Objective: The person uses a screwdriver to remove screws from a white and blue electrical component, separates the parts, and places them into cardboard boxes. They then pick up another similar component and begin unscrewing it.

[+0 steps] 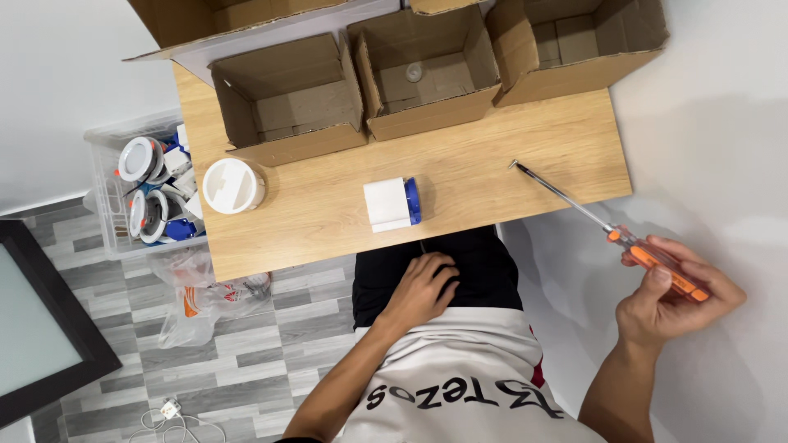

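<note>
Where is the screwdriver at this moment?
In the head view, the screwdriver is at the right, held by its orange handle in the right hand, off the table's right edge, its tip over the table's right part.

One desk [509, 156], wooden. On it: three open cardboard boxes standing in a row, left [289, 98], middle [427, 70] and right [574, 45], with part of a fourth, larger box [205, 16] behind them. One white round fitting [233, 185]. One white-and-blue block [392, 203]. One screwdriver [607, 232], orange handle, in my right grip [677, 299]. Beside the desk: one clear plastic crate [107, 205] of round fittings, at least three visible. On the floor: one plastic bag [201, 299], one white cable [168, 414].
</note>
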